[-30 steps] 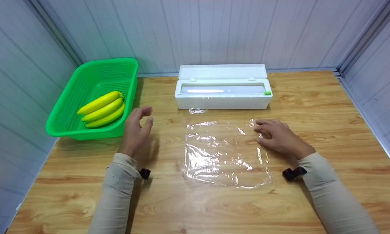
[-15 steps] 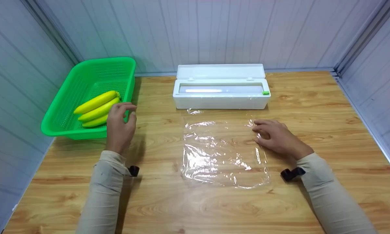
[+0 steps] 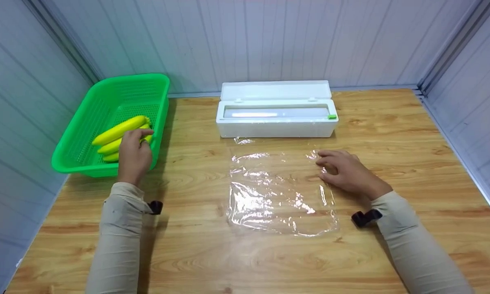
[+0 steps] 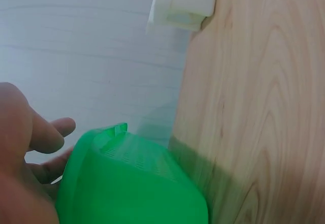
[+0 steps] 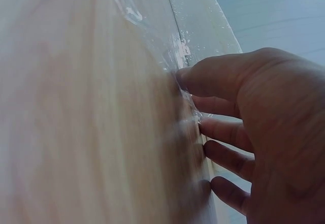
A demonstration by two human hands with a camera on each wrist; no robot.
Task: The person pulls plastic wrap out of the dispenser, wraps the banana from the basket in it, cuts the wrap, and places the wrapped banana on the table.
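Note:
A bunch of yellow bananas (image 3: 119,130) lies in a green plastic basket (image 3: 67,163) on the left. Over the basket's near side is my left hand (image 3: 134,155), covering part of the bunch. In the left wrist view, the thumb and fingers stand apart above the basket rim, with nothing visible between them; contact with the bananas is hidden. A sheet of clear cling film (image 3: 251,202) lies slightly wrinkled on the table. My right hand (image 3: 351,173) rests at the film's upper right edge, its fingers loosely bent and their tips touching the film and tabletop (image 5: 117,148).
Behind the film stands a white cling film dispenser (image 3: 275,130) with its lid (image 3: 275,90) raised and a green slider (image 3: 332,116) at its right end. Panel walls (image 3: 269,41) enclose the wooden table at the back and both sides.
My left hand has moved left from beside the basket to above the bananas. The right hand stays at the film's edge, and the film lies as before.

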